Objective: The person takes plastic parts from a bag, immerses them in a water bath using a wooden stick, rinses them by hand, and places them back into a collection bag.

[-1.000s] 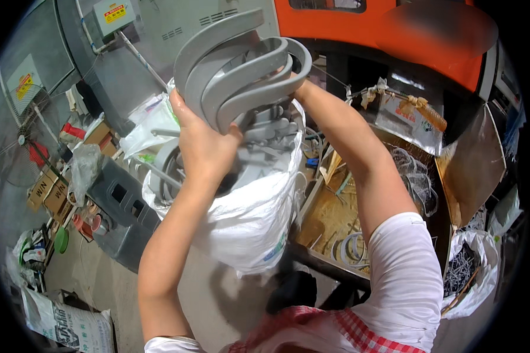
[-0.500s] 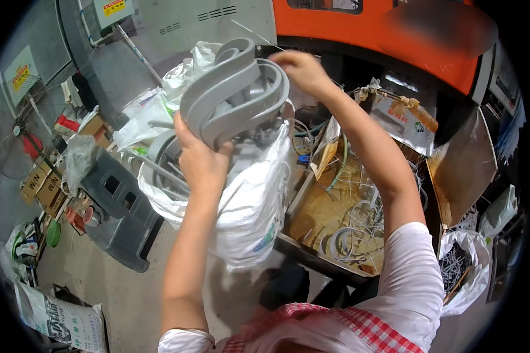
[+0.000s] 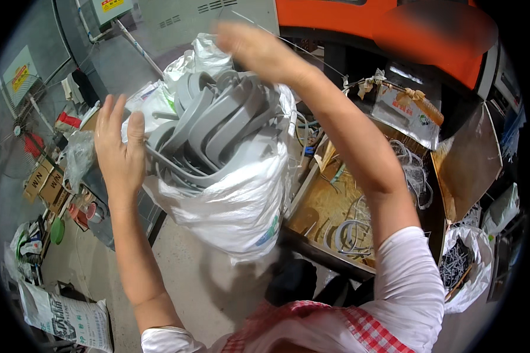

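Grey curved plastic pieces (image 3: 218, 123), looped and ribbon-like, are heaped in a large white woven sack (image 3: 235, 206) that stands open in front of me. At the sack's left rim my left hand (image 3: 119, 144) is raised with its fingers apart and nothing in them. My right hand (image 3: 259, 53) is over the far side of the heap, blurred by motion. Its fingers look stretched out, and no piece shows in it. The lower pieces are hidden by the sack's wall.
Right of the sack is a box (image 3: 312, 217) with thin plastic scraps. A grey plastic stool (image 3: 103, 179) is at left, partly behind my arm. An orange machine (image 3: 347, 23) stands at the back. A small white bag (image 3: 477, 265) of grey bits sits far right.
The bundle of grey pieces that my hands held up now lies on the heap in the sack. My left hand has let go and moved left; my right hand has moved up and left.
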Demonstrator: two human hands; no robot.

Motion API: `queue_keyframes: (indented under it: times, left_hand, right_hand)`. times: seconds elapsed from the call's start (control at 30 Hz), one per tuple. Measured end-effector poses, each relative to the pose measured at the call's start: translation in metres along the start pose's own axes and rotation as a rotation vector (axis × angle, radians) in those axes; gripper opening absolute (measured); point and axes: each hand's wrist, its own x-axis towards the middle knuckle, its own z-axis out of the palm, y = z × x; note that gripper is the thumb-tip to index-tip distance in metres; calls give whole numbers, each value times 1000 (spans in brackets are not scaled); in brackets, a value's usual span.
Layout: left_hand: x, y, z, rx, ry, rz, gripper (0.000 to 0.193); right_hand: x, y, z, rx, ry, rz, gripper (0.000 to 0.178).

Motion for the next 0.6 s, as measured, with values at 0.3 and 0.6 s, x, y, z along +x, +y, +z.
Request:
queue_keyframes:
  times: [0.3, 0.6]
  left_hand:
    - [-24, -7, 43, -271, -506, -234, 62]
    - [-99, 92, -10, -579, 348, -122, 28]
  right_hand:
    - [-35, 13, 21, -304, -43, -89, 60]
    - [-320, 100, -123, -304, -53, 898, 46]
